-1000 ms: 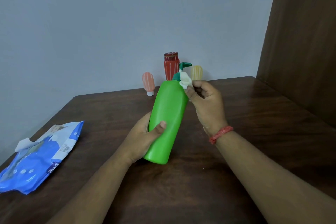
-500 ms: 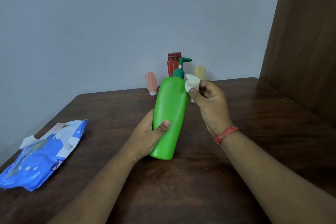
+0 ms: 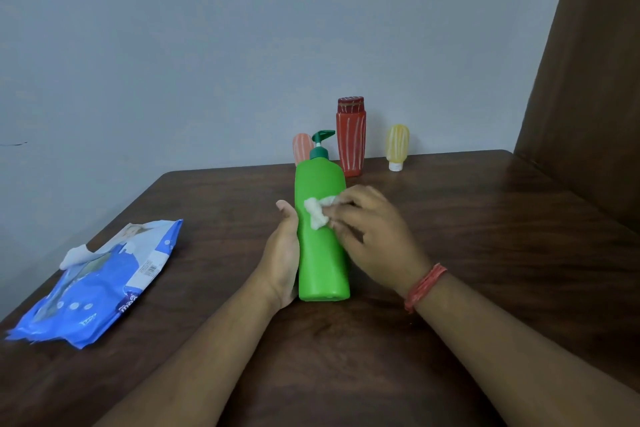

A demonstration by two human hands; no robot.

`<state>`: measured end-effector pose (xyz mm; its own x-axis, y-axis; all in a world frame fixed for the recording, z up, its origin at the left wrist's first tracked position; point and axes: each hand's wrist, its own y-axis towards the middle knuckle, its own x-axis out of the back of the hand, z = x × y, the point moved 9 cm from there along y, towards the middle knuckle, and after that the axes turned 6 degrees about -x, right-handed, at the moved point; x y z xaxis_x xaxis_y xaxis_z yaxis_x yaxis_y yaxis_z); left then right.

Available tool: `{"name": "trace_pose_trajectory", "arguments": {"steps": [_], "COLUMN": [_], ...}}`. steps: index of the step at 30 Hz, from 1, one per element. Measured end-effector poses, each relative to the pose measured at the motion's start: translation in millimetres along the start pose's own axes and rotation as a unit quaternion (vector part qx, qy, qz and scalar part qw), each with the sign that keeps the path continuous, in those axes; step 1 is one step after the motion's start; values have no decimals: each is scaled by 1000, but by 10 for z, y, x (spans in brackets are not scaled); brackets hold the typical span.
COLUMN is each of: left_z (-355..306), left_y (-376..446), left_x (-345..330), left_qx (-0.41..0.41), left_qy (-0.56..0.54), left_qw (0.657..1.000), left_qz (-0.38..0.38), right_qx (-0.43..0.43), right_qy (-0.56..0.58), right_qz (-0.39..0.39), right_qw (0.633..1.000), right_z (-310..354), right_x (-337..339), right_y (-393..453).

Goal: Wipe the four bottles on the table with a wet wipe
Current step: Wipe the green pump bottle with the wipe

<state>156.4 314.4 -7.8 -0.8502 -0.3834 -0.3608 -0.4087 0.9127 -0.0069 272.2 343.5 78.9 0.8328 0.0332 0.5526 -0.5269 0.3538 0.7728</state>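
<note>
A plain grey-blue wall (image 3: 207, 45) stands behind the dark wooden bench (image 3: 485, 236) in front of me, and a brown panel (image 3: 595, 80) runs down the right side. In the middle of the bench I have the green pump bottle (image 3: 320, 253), its base near me and its dark green pump head (image 3: 321, 144) pointing away toward the wall; whether the base rests on the wood or is raised off it I cannot tell. My left hand (image 3: 282, 253) lies along the bottle's left side, palm against it, fingers reaching behind where I cannot see them and the thumb tip showing above. My right hand (image 3: 372, 236) comes in from the right, its fingers bunched and pinching a crumpled white wet wipe (image 3: 318, 213), which is pressed to the upper front of the green bottle. A red thread band (image 3: 424, 286) circles my right wrist. Against the wall at the far edge stand three more bottles: a tall red bottle (image 3: 350, 139) with pale stripes, a small orange-pink bottle (image 3: 300, 147) partly hidden behind the green one, and a small yellow bottle (image 3: 397, 146) standing on its white cap, apart to the right. Well off to my left lies the blue wet wipe pack (image 3: 100, 284), flat on the bench, with a white wipe (image 3: 74, 255) sticking up from its opening.
</note>
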Motion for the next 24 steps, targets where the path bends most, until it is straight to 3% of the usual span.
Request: {"name": "trace_pose_trajectory", "arguments": {"steps": [3,7,14,21,24], "left_z": [18,14,-32,-156,-195], "left_y": [11,86,155,118,98], "left_x": [-32,-11,196,445,507], "left_qx": [27,21,-30,-67,-78], "left_qy": [-71,-122,-31,-68,-97], "left_qw": [997,992,997,984,976], "left_qz": [23,23,-58,-153,-180], "right_qx": [81,134,92,-98,-250], "right_qy": [12,37,39,94,250], "right_qz": [101,164,163,116,121], "right_qw": [991,977,982,984,927], "right_z": [274,514,381,-124,-272], "right_x": [-113,-166,-122,-277,-408], "right_y": [-43,-102,-107,-119,-195]}}
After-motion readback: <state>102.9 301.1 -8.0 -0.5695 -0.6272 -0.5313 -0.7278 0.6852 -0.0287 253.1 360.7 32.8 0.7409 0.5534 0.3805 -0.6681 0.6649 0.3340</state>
